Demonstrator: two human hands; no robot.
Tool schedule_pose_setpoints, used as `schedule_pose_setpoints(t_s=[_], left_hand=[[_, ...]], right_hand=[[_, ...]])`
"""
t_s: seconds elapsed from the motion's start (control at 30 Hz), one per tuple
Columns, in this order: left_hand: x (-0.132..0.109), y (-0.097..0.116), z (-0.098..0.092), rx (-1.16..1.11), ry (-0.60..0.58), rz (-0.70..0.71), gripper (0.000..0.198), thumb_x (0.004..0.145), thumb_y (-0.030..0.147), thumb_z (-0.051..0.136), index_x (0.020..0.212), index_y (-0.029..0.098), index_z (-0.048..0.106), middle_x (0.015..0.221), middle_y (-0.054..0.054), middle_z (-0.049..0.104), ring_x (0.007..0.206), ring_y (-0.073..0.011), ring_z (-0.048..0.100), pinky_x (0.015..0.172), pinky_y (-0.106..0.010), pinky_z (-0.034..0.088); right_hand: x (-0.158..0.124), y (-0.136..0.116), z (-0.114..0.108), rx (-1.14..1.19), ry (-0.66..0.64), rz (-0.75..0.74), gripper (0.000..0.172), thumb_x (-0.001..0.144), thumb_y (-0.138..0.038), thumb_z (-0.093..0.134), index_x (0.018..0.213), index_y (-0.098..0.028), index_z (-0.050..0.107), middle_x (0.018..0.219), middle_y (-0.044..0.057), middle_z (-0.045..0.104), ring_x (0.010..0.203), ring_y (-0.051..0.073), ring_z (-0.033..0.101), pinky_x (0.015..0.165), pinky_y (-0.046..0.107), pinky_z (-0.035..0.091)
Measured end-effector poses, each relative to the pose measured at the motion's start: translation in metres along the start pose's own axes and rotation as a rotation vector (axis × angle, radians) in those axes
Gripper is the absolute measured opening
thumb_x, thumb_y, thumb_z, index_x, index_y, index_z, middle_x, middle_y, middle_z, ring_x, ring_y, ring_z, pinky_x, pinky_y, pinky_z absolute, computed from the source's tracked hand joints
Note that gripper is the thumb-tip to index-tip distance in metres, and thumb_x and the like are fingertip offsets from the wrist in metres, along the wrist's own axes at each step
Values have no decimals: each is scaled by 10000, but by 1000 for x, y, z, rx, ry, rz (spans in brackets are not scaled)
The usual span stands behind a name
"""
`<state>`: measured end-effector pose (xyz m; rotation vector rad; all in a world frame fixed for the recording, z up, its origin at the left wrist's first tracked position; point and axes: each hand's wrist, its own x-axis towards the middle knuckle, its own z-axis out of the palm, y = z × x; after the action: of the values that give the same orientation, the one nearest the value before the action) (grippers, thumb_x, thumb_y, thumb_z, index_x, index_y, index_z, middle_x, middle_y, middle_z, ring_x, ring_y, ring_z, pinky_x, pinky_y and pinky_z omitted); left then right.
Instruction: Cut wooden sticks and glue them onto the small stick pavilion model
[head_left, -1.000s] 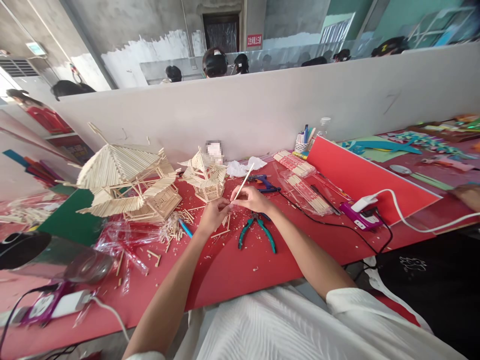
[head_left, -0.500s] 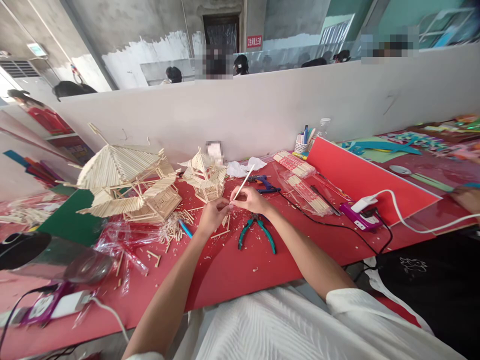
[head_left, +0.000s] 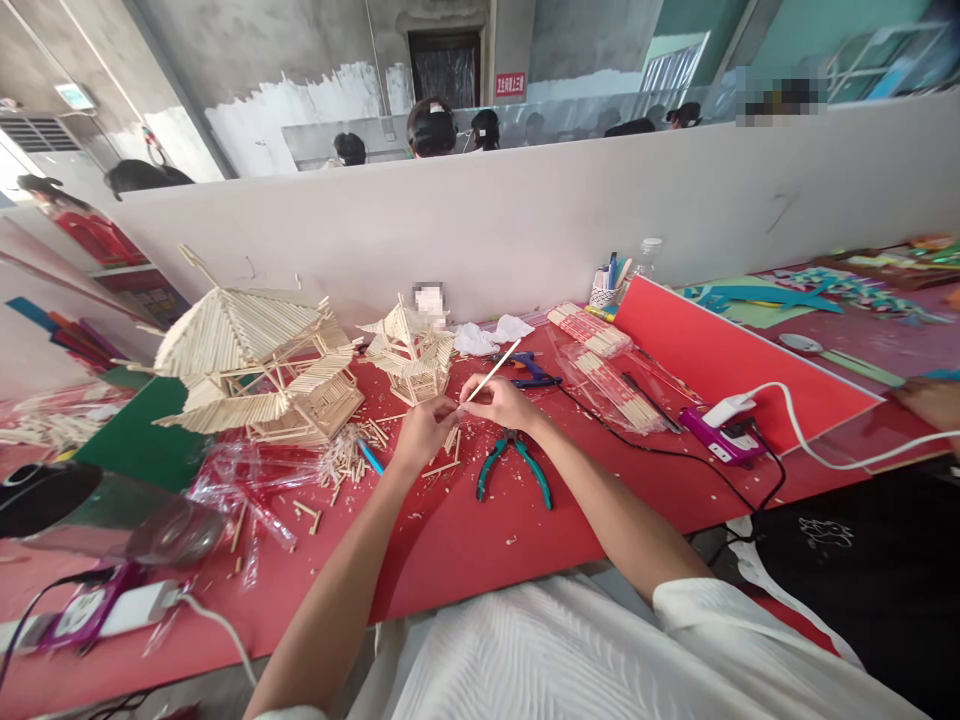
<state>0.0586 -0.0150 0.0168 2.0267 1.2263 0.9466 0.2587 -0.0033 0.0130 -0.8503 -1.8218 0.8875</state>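
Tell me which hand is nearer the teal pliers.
Right. The right hand, pinching the stick, hovers just behind the pliers; the left hand, on the stick's lower end, lies farther off to their left.

2 pavilions are standing, big pavilion (head_left: 255, 365) plus small pavilion (head_left: 410, 352), alongside 1 pliers (head_left: 517, 465), 1 glue gun (head_left: 531, 368), 1 held stick (head_left: 493, 370).

Grey partition (head_left: 525, 215) behind red table (head_left: 465, 540); bare concrete wall (head_left: 247, 40), dark doorway (head_left: 448, 68) beyond.

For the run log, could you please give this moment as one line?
grip: left hand and right hand pinch wooden stick | pliers: on table, untouched
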Motion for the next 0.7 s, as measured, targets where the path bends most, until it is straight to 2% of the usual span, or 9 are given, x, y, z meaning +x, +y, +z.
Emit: schedule_pose_setpoints(t_s=[0.2,0.4,0.53,0.7], left_hand=[[0,4,0,47,20,37,57,862,253,663,901,234,701,893,-35,770,860,-231,727,756,-302,500],[0,6,1,28,9,-7,276,849,180,663,1114,252,640,993,-43,784,948,-233,743,859,-331,540],[-2,8,1,55,18,-3,321,864,159,636,1168,260,614,1040,-41,783,962,-232,746,907,-347,532],[-2,10,0,58,23,-12,321,859,173,648,1164,266,611,1033,-36,783,945,-238,746,882,-339,529]], right_hand=[[0,-4,1,-75,5,-18,91,832,-280,686,854,-197,657,854,26,691,802,184,648,761,309,514],[0,-7,3,-83,7,-14,89,824,-275,679,859,-196,657,851,22,697,811,184,649,771,303,515],[0,-7,3,-75,4,-15,88,828,-278,675,857,-197,657,850,22,694,810,183,647,777,305,514],[0,-9,3,-79,10,-15,93,832,-282,670,856,-194,654,853,24,694,825,183,647,792,303,510]])
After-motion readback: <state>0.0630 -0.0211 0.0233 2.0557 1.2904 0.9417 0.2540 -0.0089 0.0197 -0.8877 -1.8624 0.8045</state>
